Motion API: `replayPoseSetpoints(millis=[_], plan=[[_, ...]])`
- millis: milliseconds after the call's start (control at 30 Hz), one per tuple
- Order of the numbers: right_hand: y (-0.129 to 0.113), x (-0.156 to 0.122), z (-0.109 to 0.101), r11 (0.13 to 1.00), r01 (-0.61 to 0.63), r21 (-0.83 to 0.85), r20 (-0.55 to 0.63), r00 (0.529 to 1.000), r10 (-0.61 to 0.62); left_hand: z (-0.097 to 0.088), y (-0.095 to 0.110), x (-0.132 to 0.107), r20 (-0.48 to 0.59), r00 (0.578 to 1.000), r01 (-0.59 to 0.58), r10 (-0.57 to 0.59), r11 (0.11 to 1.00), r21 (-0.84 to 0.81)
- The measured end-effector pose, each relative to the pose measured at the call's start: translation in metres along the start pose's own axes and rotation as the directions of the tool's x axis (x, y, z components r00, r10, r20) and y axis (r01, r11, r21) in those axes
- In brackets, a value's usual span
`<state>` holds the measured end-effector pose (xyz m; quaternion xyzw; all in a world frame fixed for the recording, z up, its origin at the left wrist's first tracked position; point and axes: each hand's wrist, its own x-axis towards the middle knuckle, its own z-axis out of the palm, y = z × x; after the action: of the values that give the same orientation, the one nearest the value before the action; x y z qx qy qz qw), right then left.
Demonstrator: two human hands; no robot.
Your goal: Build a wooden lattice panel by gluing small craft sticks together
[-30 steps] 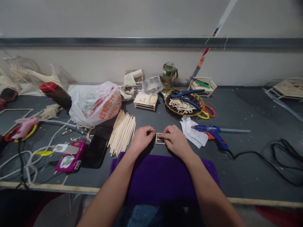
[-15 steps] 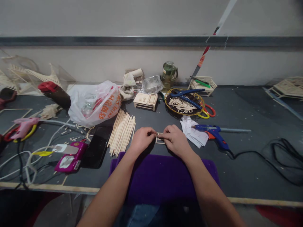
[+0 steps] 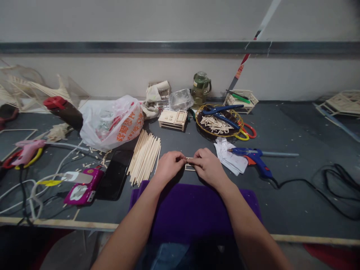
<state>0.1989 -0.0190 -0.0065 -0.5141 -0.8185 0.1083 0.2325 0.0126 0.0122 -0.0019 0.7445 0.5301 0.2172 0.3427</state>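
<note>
A small frame of thin wooden sticks (image 3: 189, 166) lies on the dark table (image 3: 295, 187) just beyond a purple cloth (image 3: 191, 210). My left hand (image 3: 168, 166) has its fingers curled and pinches the frame's left end. From the right, my right hand (image 3: 207, 166) pinches the same frame, its fingers closed over the top edge. Most of the frame is hidden between the two hands. A bundle of long wooden sticks (image 3: 144, 156) lies just left of my left hand.
A blue glue gun (image 3: 254, 159) with a black cord rests right of the hands, beside white paper scraps (image 3: 229, 157). Behind are a round tray of cut sticks (image 3: 218, 124), blue pliers (image 3: 221, 111), a small wooden model (image 3: 173, 120) and a plastic bag (image 3: 112, 122). A phone (image 3: 115, 174), pink box (image 3: 84, 190) and pink glue gun (image 3: 26, 150) lie left.
Both hands have drawn slightly closer together over the small frame, hiding more of it. Nothing else on the table has moved.
</note>
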Motion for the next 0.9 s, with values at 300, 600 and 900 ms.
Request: replayPoseSetpoints(millis=[300, 600, 900], plan=[[-0.0006, 0.0001, -0.0006, 1.000, -0.011, -0.005, 0.011, 1.000, 0.011, -0.0003, 0.0019, -0.0002, -0.004, 1.000, 0.004, -0.004, 1.000, 0.016], [0.0009, -0.0010, -0.0001, 1.000, -0.010, 0.027, 0.012, 1.000, 0.010, -0.0008, 0.0019, -0.0006, -0.004, 1.000, 0.001, -0.001, 1.000, 0.016], [0.0010, -0.0021, 0.0010, 0.996, -0.023, 0.091, 0.016, 1.000, 0.022, 0.0000, 0.0024, -0.0003, -0.012, 1.000, 0.003, -0.003, 1.000, 0.014]])
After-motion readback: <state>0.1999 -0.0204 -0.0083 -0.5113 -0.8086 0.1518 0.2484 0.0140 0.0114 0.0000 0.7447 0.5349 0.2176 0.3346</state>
